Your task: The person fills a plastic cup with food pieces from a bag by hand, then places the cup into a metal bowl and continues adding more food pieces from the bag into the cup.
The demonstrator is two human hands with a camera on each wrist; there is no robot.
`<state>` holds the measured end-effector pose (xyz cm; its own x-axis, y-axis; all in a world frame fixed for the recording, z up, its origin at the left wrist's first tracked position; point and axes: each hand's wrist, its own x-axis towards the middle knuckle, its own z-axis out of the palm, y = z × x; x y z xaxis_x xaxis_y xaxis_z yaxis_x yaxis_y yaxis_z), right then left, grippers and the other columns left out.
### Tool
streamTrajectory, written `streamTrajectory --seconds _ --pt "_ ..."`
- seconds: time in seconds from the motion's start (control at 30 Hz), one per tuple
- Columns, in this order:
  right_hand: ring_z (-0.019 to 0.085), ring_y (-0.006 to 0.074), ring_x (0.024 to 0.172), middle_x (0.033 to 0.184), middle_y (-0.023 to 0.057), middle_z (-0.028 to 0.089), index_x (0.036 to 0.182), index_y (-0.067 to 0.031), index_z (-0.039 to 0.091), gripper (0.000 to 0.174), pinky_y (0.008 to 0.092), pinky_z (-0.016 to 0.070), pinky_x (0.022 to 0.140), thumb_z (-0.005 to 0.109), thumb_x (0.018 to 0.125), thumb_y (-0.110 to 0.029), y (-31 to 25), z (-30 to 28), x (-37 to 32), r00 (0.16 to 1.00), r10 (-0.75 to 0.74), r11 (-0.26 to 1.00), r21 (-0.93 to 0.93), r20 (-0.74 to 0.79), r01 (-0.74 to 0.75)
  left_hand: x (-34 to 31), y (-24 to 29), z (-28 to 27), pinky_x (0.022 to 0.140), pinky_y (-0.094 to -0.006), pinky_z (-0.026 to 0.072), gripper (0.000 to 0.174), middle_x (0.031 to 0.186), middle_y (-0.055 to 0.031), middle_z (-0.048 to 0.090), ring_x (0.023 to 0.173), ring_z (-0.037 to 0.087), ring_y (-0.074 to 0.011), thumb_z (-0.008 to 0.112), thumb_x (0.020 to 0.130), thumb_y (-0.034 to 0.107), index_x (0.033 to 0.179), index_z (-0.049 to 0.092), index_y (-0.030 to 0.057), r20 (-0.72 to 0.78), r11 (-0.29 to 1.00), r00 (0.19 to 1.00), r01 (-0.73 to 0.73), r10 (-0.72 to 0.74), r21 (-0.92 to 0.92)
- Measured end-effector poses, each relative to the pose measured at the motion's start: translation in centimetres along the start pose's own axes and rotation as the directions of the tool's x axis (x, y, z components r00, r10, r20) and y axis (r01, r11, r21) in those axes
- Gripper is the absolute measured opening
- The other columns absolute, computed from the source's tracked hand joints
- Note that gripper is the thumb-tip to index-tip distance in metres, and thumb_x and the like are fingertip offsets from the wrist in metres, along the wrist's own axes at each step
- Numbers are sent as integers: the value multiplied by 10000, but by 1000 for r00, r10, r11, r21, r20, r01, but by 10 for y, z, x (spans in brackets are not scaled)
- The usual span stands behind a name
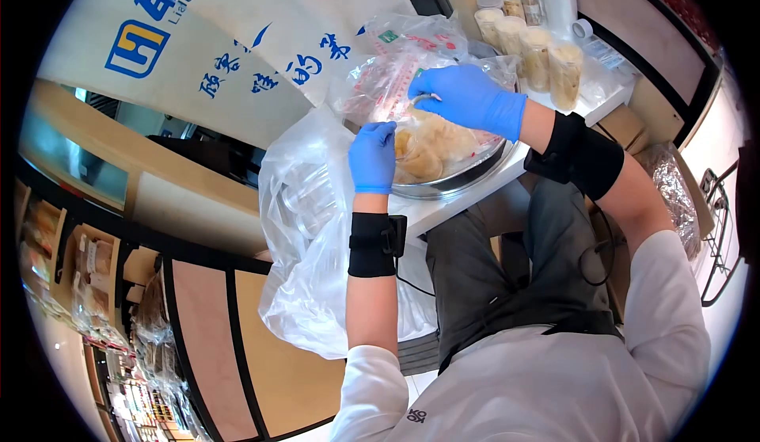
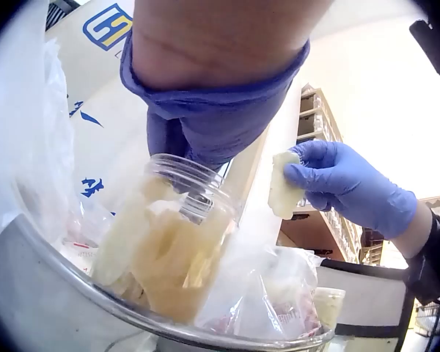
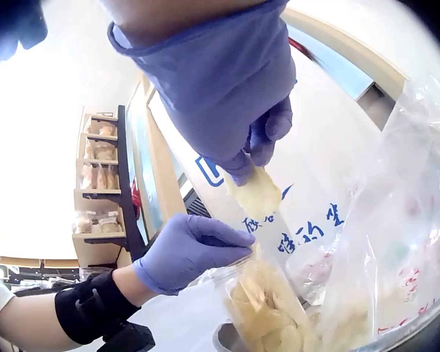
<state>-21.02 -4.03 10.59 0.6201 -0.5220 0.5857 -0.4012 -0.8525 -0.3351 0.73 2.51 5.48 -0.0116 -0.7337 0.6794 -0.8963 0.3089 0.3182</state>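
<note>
In the head view my gloved left hand (image 1: 372, 157) is over the near left side of a round metal basin (image 1: 467, 184). It pinches the mouth of a clear plastic jar (image 2: 177, 268), which stands tilted in the basin, partly filled with pale, dried-looking slices. Higher up and to the right, my gloved right hand (image 1: 473, 101) pinches one thin, pale yellow slice (image 3: 255, 193) between thumb and fingers, apart from the jar's mouth. More pale pieces lie in an opened clear bag with red print (image 1: 388, 85) in the basin.
Several filled plastic jars (image 1: 537, 55) line the white table's back right. A large translucent plastic bag (image 1: 305, 228) hangs at the left, beside a partition with blue lettering (image 1: 237, 54). A cardboard box (image 1: 625, 127) stands right of my legs.
</note>
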Motion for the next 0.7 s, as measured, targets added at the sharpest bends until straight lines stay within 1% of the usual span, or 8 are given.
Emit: streamTrajectory --seconds 0.13,0.17,0.23,0.37,0.43,0.53,0.63,0.7 --pt "632 295 878 981 85 656 1027 -121 654 227 375 502 779 600 877 -284 2 12 -6 1000 17 1000 20 7 -18 4 0 -2 772 -364 504 146 922 -107 675 859 636 -294 666 762 113 897 718 100 109 955 992 33 -68 295" --pt "632 294 881 979 84 657 1025 -121 656 228 374 502 780 602 876 -285 3 14 -7 1000 22 999 36 3 -22 4 -5 -1 772 -364 504 146 922 -107 675 859 636 -294 666 762 113 897 718 100 114 954 991 30 -67 298" --pt "632 293 885 978 83 658 1023 -120 658 229 374 501 781 604 874 -286 3 15 -10 1000 28 998 54 -5 -28 8 -13 1 773 -323 515 193 867 -122 688 794 663 -269 711 706 73 897 717 53 85 987 992 76 -89 141" --pt "637 287 883 964 80 666 1019 -141 659 224 382 505 781 606 868 -299 6 18 -14 999 18 996 89 -39 -14 13 -17 -3 763 -314 523 262 832 -116 687 781 668 -231 719 686 35 947 702 46 70 993 995 66 -73 99" --pt "641 285 882 952 77 673 1016 -164 660 221 393 508 782 605 864 -315 8 18 -14 999 16 995 101 -51 -11 16 -19 -2 739 -297 530 320 798 -105 681 756 663 -189 729 670 11 985 687 45 125 964 957 265 -262 -11" --pt "639 282 888 951 79 673 1019 -161 660 226 389 508 784 607 864 -317 7 15 -13 998 34 994 108 -56 -28 21 -20 -3 704 -276 532 300 777 -93 681 711 656 -159 740 667 35 962 685 33 223 966 947 250 -230 -67" --pt "638 284 883 950 82 672 1018 -161 660 229 389 509 785 611 862 -320 4 11 -11 993 110 983 153 -34 -104 28 -5 -7 703 -272 532 296 763 -86 682 687 656 -156 752 656 55 943 688 28 263 962 925 267 -274 62" --pt "650 274 812 895 100 676 1008 -81 660 260 352 509 732 655 845 -285 4 16 -9 989 113 968 233 -93 -88 33 -3 -5 702 -271 533 307 759 -83 682 686 658 -151 758 649 62 946 688 27 286 963 920 253 -270 96"
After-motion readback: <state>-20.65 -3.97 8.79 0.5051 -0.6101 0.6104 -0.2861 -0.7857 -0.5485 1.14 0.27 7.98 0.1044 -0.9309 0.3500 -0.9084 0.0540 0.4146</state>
